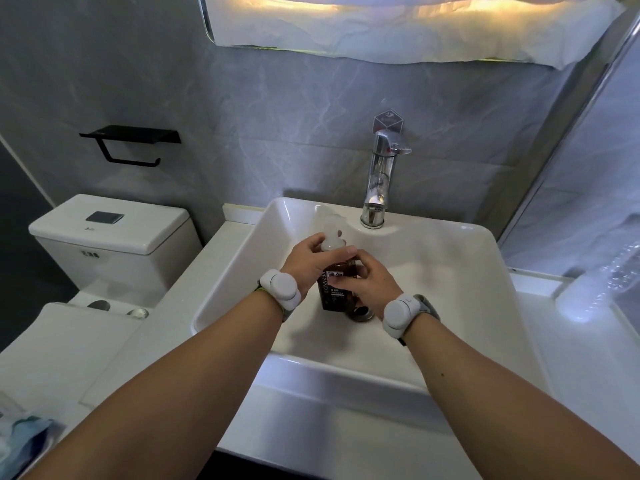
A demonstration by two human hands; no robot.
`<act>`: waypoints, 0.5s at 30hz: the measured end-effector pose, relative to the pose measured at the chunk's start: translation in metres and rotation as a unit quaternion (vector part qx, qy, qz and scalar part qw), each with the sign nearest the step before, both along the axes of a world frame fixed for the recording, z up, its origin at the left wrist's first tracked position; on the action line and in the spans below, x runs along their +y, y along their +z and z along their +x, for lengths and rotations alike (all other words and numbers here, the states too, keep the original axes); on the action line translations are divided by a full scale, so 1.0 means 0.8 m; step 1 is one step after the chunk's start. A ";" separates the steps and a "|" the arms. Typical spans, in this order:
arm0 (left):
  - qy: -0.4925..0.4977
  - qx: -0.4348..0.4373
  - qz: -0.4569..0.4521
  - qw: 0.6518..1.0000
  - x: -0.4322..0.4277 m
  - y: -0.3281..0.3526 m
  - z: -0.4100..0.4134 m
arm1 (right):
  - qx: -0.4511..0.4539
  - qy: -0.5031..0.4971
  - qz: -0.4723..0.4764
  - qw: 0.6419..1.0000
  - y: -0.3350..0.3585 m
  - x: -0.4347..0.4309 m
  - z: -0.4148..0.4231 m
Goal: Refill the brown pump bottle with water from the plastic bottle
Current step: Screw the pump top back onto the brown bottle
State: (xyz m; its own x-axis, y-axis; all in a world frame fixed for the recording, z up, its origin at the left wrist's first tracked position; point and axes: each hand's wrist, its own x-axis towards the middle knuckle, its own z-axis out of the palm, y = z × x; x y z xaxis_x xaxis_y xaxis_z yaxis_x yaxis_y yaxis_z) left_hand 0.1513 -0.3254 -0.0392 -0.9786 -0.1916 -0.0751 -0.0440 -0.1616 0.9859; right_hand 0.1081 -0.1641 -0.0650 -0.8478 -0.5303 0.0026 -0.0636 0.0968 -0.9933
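The brown pump bottle (333, 292) stands in the white sink basin (433, 278), above the drain. Its white pump head (333, 233) is blurred. My left hand (310, 258) grips the pump collar at the top of the bottle. My right hand (372, 275) wraps round the bottle's body from the right. A clear plastic bottle (599, 282) lies blurred at the far right, on the counter beside the basin, well away from both hands.
A chrome tap (379, 178) rises behind the basin. A white toilet cistern (110, 233) stands to the left, with a black paper holder (131, 142) on the grey wall above. A glass partition (588, 133) bounds the right side. Cloth (20, 434) lies at the lower left.
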 end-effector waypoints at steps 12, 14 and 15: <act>-0.005 0.000 -0.104 0.995 0.011 0.002 0.018 | 0.025 -0.033 0.024 0.999 0.021 0.013 0.016; 0.008 -0.006 -0.123 0.992 0.012 0.003 0.021 | 0.028 -0.038 0.024 0.999 0.026 0.017 0.017; 0.017 -0.011 -0.131 0.991 0.014 0.003 0.023 | 0.028 -0.039 0.025 0.999 0.028 0.020 0.019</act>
State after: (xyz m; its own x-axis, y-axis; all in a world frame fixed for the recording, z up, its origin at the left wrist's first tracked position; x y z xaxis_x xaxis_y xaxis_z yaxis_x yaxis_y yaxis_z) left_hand 0.1696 -0.3141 -0.0366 -0.9701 -0.2397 -0.0393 -0.0644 0.0977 0.9931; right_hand 0.1230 -0.1481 -0.0425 -0.8859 -0.4631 0.0274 -0.1102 0.1527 -0.9821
